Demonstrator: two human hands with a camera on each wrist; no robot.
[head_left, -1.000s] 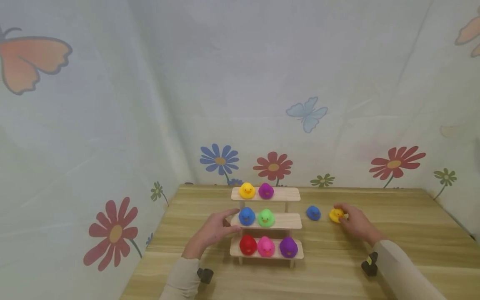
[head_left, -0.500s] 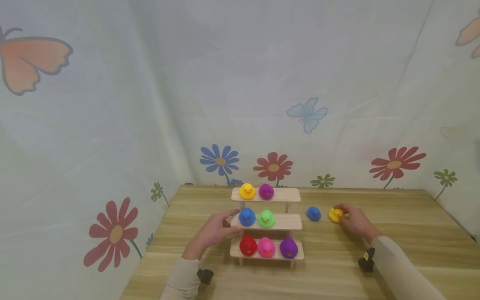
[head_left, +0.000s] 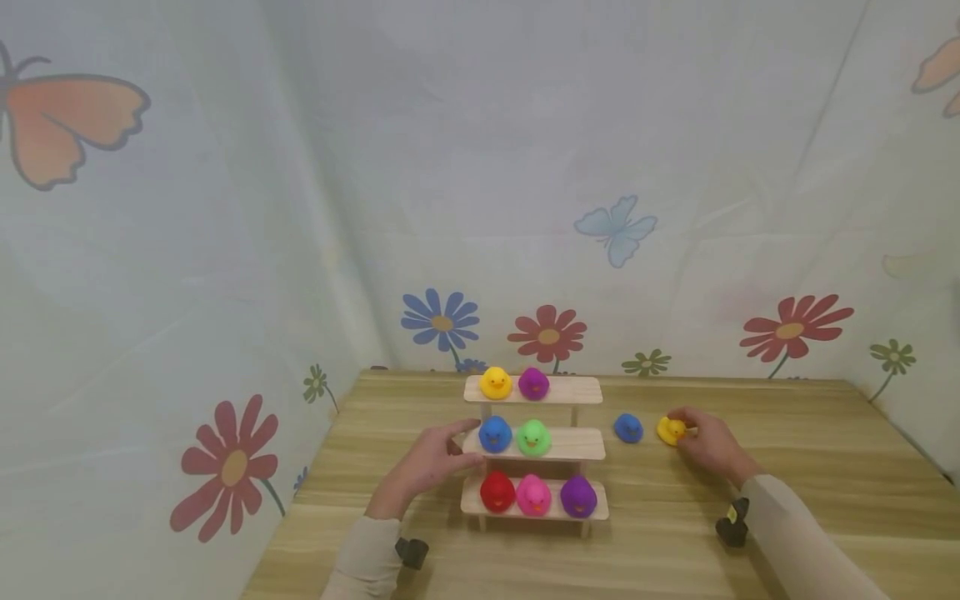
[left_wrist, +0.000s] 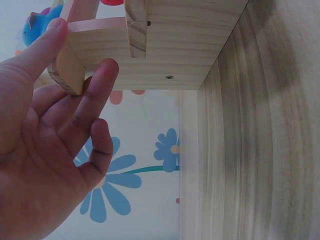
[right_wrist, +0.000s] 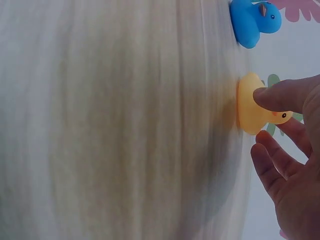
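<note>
The right hand (head_left: 708,443) is pinching a small, rounded yellow toy duck (head_left: 669,431) between its fingers, on the wooden desk (head_left: 660,525); a matching blue duck (head_left: 627,428) is sitting left of them. The left hand (head_left: 429,460) is gripping the three-tier pale wooden shelf (head_left: 577,444). Pickup is apparently proceeding; lifting is requiring a secure pinch.

The display stand (head_left: 579,445) rests on the worktop (head_left: 660,533), in front of the backdrop (head_left: 480,167). On the stand's top tier, two rubber ducks (head_left: 496,384) sit side by side, from its left end toward the middle; its middle tier bears a similar duck pair (head_left: 533,438); its bottom tier carries a duck trio (head_left: 534,496), two at left and one apart at right. The left hand (head_left: 429,458) is at the stand's left end. To the stand's right, the inner duck (head_left: 628,428) sits near it on the worktop; the outer duck (head_left: 670,431) lies farther right, between the fingers of the right hand (head_left: 708,442).
</note>
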